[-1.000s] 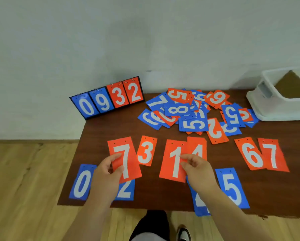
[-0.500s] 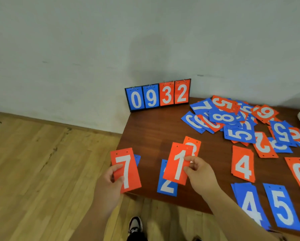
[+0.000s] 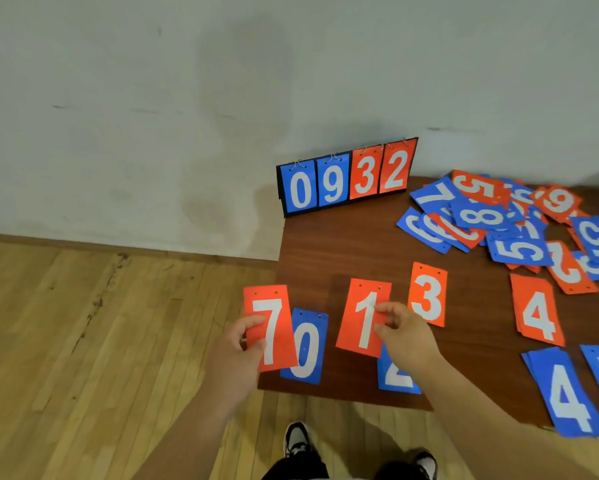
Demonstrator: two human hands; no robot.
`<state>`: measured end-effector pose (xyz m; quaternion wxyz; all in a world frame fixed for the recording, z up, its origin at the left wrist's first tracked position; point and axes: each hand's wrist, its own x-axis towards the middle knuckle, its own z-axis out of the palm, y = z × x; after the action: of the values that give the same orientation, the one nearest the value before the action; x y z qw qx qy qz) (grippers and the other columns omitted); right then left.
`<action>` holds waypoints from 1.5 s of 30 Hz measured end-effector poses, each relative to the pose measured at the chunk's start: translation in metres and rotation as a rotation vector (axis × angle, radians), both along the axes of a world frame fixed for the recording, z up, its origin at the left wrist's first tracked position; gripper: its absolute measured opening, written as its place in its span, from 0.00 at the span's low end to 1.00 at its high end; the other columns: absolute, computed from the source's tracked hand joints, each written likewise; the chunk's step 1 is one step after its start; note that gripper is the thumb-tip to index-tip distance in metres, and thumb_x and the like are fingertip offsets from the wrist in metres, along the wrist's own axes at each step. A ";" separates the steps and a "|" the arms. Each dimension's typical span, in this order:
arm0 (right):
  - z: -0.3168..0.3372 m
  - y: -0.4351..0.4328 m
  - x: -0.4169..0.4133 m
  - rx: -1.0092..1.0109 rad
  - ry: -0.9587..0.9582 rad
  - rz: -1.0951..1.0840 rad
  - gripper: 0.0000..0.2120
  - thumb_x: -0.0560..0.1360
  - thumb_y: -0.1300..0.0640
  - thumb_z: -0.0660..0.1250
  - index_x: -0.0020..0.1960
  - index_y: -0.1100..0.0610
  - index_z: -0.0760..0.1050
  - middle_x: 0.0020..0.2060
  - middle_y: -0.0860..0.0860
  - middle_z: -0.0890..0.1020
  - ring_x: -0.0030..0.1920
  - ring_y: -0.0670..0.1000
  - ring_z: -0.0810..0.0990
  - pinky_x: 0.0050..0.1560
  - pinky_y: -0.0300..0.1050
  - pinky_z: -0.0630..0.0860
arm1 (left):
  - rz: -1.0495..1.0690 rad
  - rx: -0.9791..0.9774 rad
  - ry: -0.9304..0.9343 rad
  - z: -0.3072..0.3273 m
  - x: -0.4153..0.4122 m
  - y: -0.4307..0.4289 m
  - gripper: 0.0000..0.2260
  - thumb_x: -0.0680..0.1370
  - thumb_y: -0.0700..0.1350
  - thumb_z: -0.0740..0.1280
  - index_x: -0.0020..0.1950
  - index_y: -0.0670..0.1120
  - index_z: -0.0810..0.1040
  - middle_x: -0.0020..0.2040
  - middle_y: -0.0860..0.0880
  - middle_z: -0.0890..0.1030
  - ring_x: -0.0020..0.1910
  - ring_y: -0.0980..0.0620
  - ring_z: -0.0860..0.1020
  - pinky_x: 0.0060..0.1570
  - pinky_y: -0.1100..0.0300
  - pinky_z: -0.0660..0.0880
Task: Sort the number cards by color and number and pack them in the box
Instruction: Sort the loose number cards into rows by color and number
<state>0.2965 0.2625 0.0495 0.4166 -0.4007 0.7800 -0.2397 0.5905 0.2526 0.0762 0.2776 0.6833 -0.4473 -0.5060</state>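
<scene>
**Two red cards in hand, sorted rows laid out, no box in sight**

Furthest left, the left hand [image 3: 237, 355] pinches the red 7 card [image 3: 274, 306] at its lower left edge, thumb on the face and the other fingers curled behind. The card is upright and juts past the left edge of the table [image 3: 343, 244], overlapping the blue 0 card [image 3: 306, 351] that lies flat near the front edge.

Next, the right hand [image 3: 409, 341] pinches the red 1 card [image 3: 360, 306] by its right edge between thumb and fingertips. Whether its far end touches the wood I cannot tell. It covers part of the blue 2 card [image 3: 395, 375]. Just right of it lies the red 3 card [image 3: 428, 296].

The cards look thin, light and slightly flexible, with a smooth face and two punched holes at the top. I judge an edge pinch is enough. Flat ones are best slid to the table edge or lifted by a corner, since a stack could fan or slip.

Against the far wall stands a flip scoreboard [image 3: 346, 176], its rings holding blue 0 and 9, red 3 and 2.

Further right lie the red 4 card [image 3: 537, 310], a small stack topped by a blue 4 card [image 3: 565, 393], and, farther back, a jumbled pile [image 3: 499, 216] of mixed red and blue cards not yet sorted. No box shows in this view, so nothing can be said of its contents.
</scene>
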 end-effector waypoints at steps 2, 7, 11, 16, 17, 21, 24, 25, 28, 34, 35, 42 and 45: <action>-0.003 -0.019 0.000 -0.020 0.038 -0.010 0.15 0.80 0.59 0.68 0.65 0.48 0.76 0.56 0.50 0.79 0.48 0.47 0.80 0.47 0.44 0.81 | -0.013 0.025 0.014 -0.003 0.002 -0.007 0.15 0.82 0.39 0.67 0.61 0.60 0.78 0.59 0.57 0.78 0.54 0.54 0.81 0.44 0.60 0.82; -0.018 -0.074 0.002 -0.034 0.150 0.054 0.18 0.81 0.58 0.66 0.69 0.48 0.74 0.60 0.52 0.79 0.53 0.51 0.79 0.52 0.49 0.80 | -0.031 0.065 0.017 -0.015 0.010 -0.018 0.18 0.81 0.35 0.66 0.57 0.60 0.79 0.58 0.55 0.81 0.52 0.55 0.82 0.42 0.65 0.79; -0.047 -0.102 0.002 -0.054 0.258 0.143 0.19 0.82 0.57 0.64 0.72 0.50 0.73 0.62 0.56 0.81 0.58 0.57 0.80 0.56 0.51 0.79 | -0.041 0.095 -0.001 -0.026 0.012 -0.024 0.18 0.81 0.36 0.66 0.58 0.60 0.79 0.60 0.52 0.81 0.54 0.53 0.82 0.41 0.65 0.79; -0.075 -0.101 0.004 0.036 0.595 0.294 0.19 0.80 0.46 0.65 0.70 0.45 0.75 0.64 0.54 0.70 0.63 0.59 0.71 0.61 0.55 0.75 | -0.086 0.112 -0.055 -0.034 0.008 -0.027 0.17 0.81 0.38 0.67 0.58 0.62 0.78 0.62 0.53 0.79 0.56 0.52 0.81 0.41 0.66 0.79; -0.073 -0.099 0.005 0.050 0.646 0.304 0.20 0.79 0.44 0.66 0.70 0.43 0.74 0.65 0.53 0.69 0.64 0.59 0.69 0.60 0.56 0.75 | -0.098 0.117 -0.067 -0.033 0.006 -0.027 0.16 0.82 0.39 0.67 0.59 0.61 0.78 0.62 0.54 0.78 0.57 0.52 0.80 0.42 0.65 0.80; -0.047 -0.085 0.008 -0.018 0.491 0.182 0.23 0.78 0.44 0.69 0.71 0.44 0.73 0.67 0.53 0.70 0.63 0.57 0.74 0.60 0.56 0.77 | -0.130 0.105 -0.078 -0.029 -0.005 -0.027 0.15 0.82 0.42 0.68 0.60 0.63 0.77 0.63 0.56 0.77 0.59 0.53 0.79 0.50 0.57 0.84; -0.013 -0.050 0.021 -0.069 0.044 0.031 0.12 0.78 0.49 0.71 0.61 0.41 0.76 0.55 0.44 0.79 0.50 0.43 0.78 0.47 0.40 0.76 | -0.185 0.112 -0.074 -0.024 -0.023 -0.026 0.15 0.81 0.44 0.69 0.59 0.66 0.77 0.63 0.58 0.78 0.58 0.55 0.80 0.50 0.58 0.83; -0.005 -0.036 0.027 -0.044 -0.075 0.026 0.10 0.78 0.50 0.72 0.56 0.40 0.76 0.52 0.41 0.80 0.49 0.40 0.78 0.47 0.37 0.75 | -0.206 0.119 -0.061 -0.022 -0.031 -0.024 0.15 0.81 0.44 0.69 0.59 0.65 0.77 0.63 0.58 0.78 0.58 0.55 0.80 0.49 0.59 0.83; 0.007 0.002 0.031 0.014 -0.265 0.031 0.08 0.78 0.54 0.72 0.51 0.41 0.79 0.50 0.38 0.83 0.51 0.41 0.82 0.51 0.36 0.77 | -0.275 0.121 0.011 -0.015 -0.065 -0.017 0.15 0.81 0.41 0.70 0.57 0.63 0.78 0.60 0.58 0.78 0.53 0.57 0.80 0.46 0.63 0.82; 0.013 0.049 -0.031 -0.002 -0.275 -0.127 0.10 0.78 0.61 0.71 0.51 0.45 0.81 0.48 0.45 0.85 0.49 0.47 0.85 0.53 0.49 0.83 | -0.516 0.025 0.020 -0.005 -0.147 -0.007 0.18 0.78 0.36 0.69 0.55 0.61 0.80 0.58 0.56 0.82 0.54 0.60 0.80 0.49 0.67 0.78; 0.013 0.056 -0.045 -0.022 -0.290 -0.158 0.10 0.78 0.62 0.71 0.51 0.46 0.81 0.47 0.45 0.86 0.49 0.47 0.85 0.54 0.51 0.84 | -0.538 0.026 0.036 -0.004 -0.161 -0.005 0.18 0.78 0.36 0.69 0.55 0.61 0.80 0.59 0.56 0.82 0.55 0.59 0.80 0.50 0.65 0.79; 0.031 0.108 -0.154 -0.121 -0.197 -0.303 0.11 0.77 0.62 0.72 0.51 0.45 0.81 0.42 0.44 0.84 0.44 0.43 0.83 0.47 0.42 0.80 | -0.701 -0.019 0.067 0.005 -0.281 0.024 0.16 0.79 0.36 0.69 0.60 0.56 0.80 0.52 0.57 0.82 0.44 0.69 0.79 0.43 0.71 0.76; 0.034 0.137 -0.206 -0.128 -0.152 -0.342 0.12 0.76 0.63 0.72 0.50 0.45 0.81 0.41 0.45 0.83 0.44 0.46 0.82 0.48 0.43 0.78 | -0.736 -0.054 0.041 0.004 -0.335 0.042 0.16 0.79 0.37 0.69 0.57 0.59 0.80 0.49 0.55 0.82 0.44 0.65 0.79 0.42 0.70 0.75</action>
<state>0.0905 0.4000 0.0839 0.4013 -0.2686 0.7862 -0.3858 0.2552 0.2949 0.0801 0.1037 0.4588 -0.6706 -0.5736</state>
